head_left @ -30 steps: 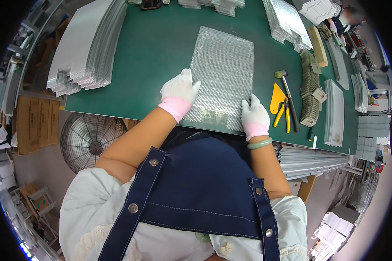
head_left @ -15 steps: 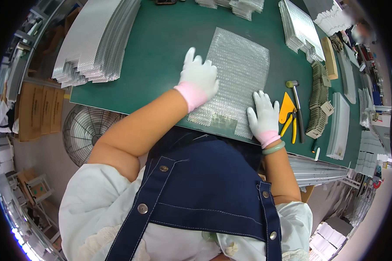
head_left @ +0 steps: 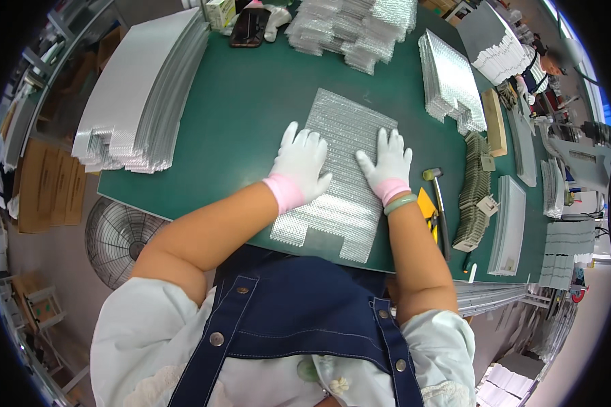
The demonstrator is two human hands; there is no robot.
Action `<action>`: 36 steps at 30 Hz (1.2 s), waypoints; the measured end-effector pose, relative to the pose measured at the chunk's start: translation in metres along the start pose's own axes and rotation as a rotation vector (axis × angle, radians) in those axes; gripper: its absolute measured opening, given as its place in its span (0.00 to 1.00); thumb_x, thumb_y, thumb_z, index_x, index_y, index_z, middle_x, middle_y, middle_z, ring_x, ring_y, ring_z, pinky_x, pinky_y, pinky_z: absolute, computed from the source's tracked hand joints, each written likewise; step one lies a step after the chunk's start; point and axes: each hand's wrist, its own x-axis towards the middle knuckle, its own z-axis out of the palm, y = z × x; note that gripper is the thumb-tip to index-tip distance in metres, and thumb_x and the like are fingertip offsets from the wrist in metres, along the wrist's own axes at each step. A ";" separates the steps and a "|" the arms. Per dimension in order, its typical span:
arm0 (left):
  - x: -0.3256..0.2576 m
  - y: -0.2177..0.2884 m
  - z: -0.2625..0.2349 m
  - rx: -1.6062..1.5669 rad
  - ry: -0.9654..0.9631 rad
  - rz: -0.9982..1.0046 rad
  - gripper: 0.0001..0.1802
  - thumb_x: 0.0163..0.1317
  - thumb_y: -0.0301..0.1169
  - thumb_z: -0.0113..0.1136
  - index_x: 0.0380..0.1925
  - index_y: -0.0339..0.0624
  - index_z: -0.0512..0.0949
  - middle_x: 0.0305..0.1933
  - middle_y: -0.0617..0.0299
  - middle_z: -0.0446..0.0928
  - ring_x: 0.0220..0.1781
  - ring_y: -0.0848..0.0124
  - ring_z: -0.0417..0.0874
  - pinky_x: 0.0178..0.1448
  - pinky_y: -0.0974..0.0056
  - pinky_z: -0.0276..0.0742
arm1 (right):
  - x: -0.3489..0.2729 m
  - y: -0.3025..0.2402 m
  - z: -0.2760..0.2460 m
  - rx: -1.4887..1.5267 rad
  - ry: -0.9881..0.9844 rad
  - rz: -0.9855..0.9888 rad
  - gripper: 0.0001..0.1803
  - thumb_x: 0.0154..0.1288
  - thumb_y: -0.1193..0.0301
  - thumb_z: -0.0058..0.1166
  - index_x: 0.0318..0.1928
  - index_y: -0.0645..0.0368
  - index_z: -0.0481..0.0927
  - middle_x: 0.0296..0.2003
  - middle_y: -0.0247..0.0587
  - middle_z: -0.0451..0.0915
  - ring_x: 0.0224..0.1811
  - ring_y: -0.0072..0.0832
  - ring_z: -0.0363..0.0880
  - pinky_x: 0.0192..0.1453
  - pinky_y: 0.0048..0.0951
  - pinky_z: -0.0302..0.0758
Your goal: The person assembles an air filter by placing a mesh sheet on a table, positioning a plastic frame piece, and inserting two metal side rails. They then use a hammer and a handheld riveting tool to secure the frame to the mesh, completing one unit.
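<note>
Both grips are flat with fingers apart, clamped on nothing: in the head view, the left grip (head_left: 300,161) lies across the left edge of the clear, notched sheet (head_left: 347,190), the right grip (head_left: 389,163) near its far right corner. The sheet lies flat on the green tabletop (head_left: 237,122), notch toward the person. Uneven pressure from the palms could skew or crease it, and the right forearm could knock the hammer (head_left: 441,207). Compared with half a second ago, the right grip is farther up the sheet, and its forearm partly hides the pliers (head_left: 433,225).
</note>
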 end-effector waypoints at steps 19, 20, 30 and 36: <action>0.025 -0.028 0.007 0.059 0.191 0.065 0.31 0.56 0.50 0.61 0.49 0.34 0.77 0.65 0.39 0.69 0.72 0.38 0.60 0.77 0.35 0.43 | 0.079 0.045 -0.072 0.467 -0.470 0.018 0.31 0.67 0.44 0.49 0.53 0.57 0.84 0.51 0.50 0.84 0.58 0.46 0.79 0.65 0.37 0.71; 0.026 -0.027 0.009 0.058 0.171 0.074 0.31 0.56 0.51 0.60 0.49 0.34 0.77 0.65 0.38 0.69 0.72 0.38 0.60 0.78 0.35 0.43 | 0.094 0.057 -0.076 0.447 -0.266 0.070 0.29 0.67 0.46 0.50 0.51 0.57 0.85 0.49 0.51 0.84 0.55 0.47 0.80 0.62 0.38 0.73; 0.029 -0.025 0.001 0.043 0.138 0.076 0.33 0.57 0.53 0.58 0.49 0.33 0.78 0.65 0.39 0.70 0.72 0.39 0.61 0.78 0.35 0.43 | 0.207 0.146 -0.093 0.023 -0.133 0.646 0.33 0.61 0.44 0.57 0.54 0.60 0.83 0.50 0.54 0.84 0.56 0.49 0.82 0.62 0.43 0.75; 0.028 -0.026 -0.004 0.082 0.078 0.040 0.31 0.60 0.53 0.57 0.50 0.36 0.77 0.67 0.39 0.69 0.74 0.39 0.59 0.79 0.36 0.41 | 0.207 0.114 -0.113 -0.010 -0.169 0.578 0.28 0.64 0.48 0.55 0.51 0.59 0.85 0.52 0.55 0.83 0.57 0.49 0.81 0.60 0.43 0.76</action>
